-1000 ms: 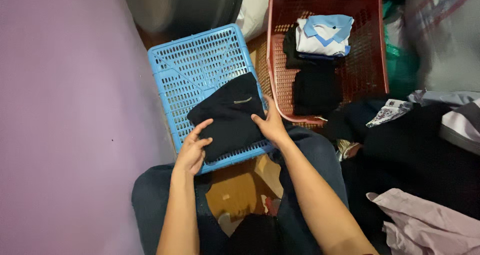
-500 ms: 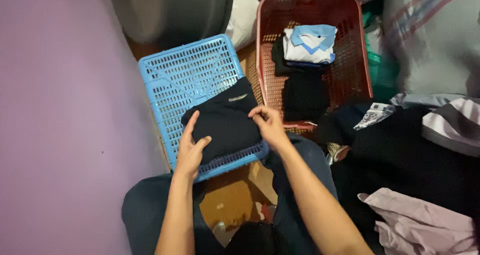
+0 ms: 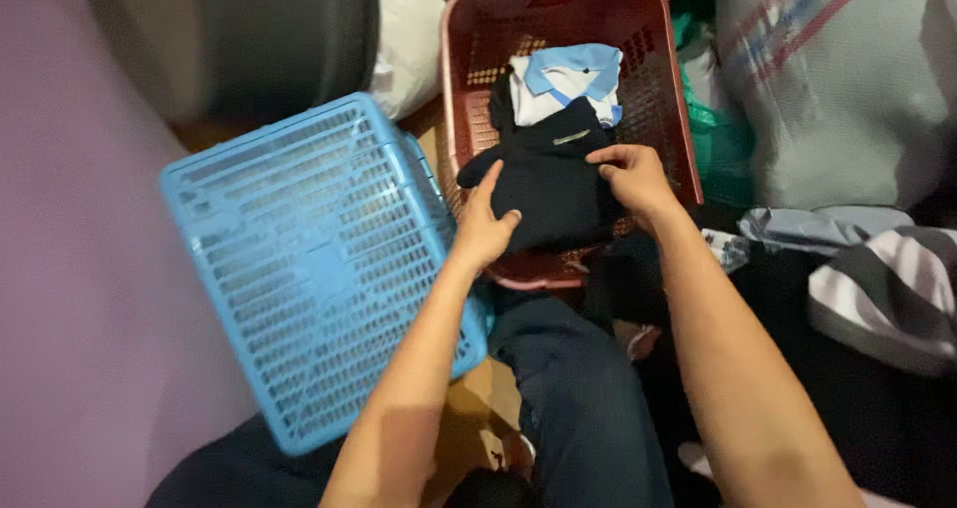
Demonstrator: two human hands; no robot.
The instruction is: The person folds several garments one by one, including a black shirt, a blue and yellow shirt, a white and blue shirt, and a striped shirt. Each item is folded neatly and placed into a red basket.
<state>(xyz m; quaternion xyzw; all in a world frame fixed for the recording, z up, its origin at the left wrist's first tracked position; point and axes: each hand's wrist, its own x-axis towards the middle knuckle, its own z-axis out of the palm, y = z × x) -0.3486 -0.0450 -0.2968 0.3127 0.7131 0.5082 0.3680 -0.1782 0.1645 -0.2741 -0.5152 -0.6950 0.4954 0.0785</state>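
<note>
A folded black garment point(image 3: 546, 189) lies in the near end of the red plastic basket point(image 3: 670, 119). My left hand point(image 3: 484, 227) grips its left edge and my right hand point(image 3: 630, 177) grips its right edge. Behind it in the same basket sits a folded white and light-blue collared shirt point(image 3: 564, 79). An upturned blue plastic crate point(image 3: 309, 269) rests on my lap to the left, its lattice top bare.
A purple wall point(image 3: 70, 299) fills the left. A dark round container point(image 3: 269, 39) and a white bag point(image 3: 409, 39) stand at the back. Loose clothes, striped and dark point(image 3: 877, 289), pile up on the right, below a large plaid sack point(image 3: 827, 79).
Both hands have carried the black garment from the blue crate's top over to the right into the red basket. The crate's top is now bare.
</note>
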